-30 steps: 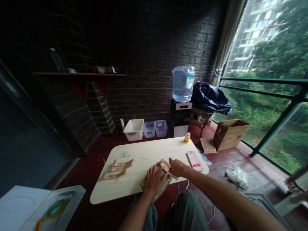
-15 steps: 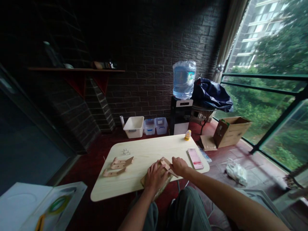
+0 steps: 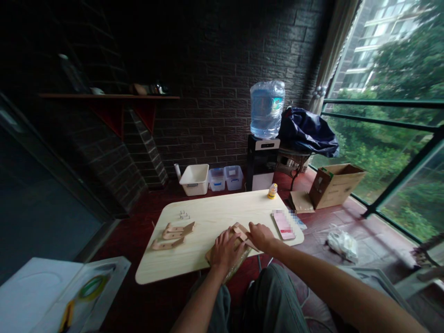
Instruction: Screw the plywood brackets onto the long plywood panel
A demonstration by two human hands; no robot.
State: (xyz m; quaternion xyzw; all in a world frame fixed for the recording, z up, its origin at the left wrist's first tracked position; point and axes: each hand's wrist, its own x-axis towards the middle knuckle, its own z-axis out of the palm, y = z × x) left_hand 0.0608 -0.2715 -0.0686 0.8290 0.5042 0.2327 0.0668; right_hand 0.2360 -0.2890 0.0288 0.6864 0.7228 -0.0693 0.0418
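My left hand (image 3: pixel 227 249) lies with its fingers spread over a light wooden piece (image 3: pixel 242 231) and a brown, film-covered block (image 3: pixel 236 267) at the table's near edge. My right hand (image 3: pixel 259 236) is closed at the right side of the wooden piece; what its fingers grip is too small to make out. Several similar wooden pieces (image 3: pixel 169 243) lie on the left part of the pale table (image 3: pixel 211 215). Behind them are several small metal hooks or screws (image 3: pixel 184 215).
A pink phone-like item (image 3: pixel 283 225) and a yellow-based bottle (image 3: pixel 272 191) are on the table's right side. An open white case (image 3: pixel 111 273) stands at lower left. Beyond the table are plastic bins (image 3: pixel 196 179), a water dispenser (image 3: pixel 265 157) and a cardboard box (image 3: pixel 335 187).
The view has shifted slightly, so the table and room appear a little moved. Both hands stay at the wooden piece, with hardly any visible change in their hold.
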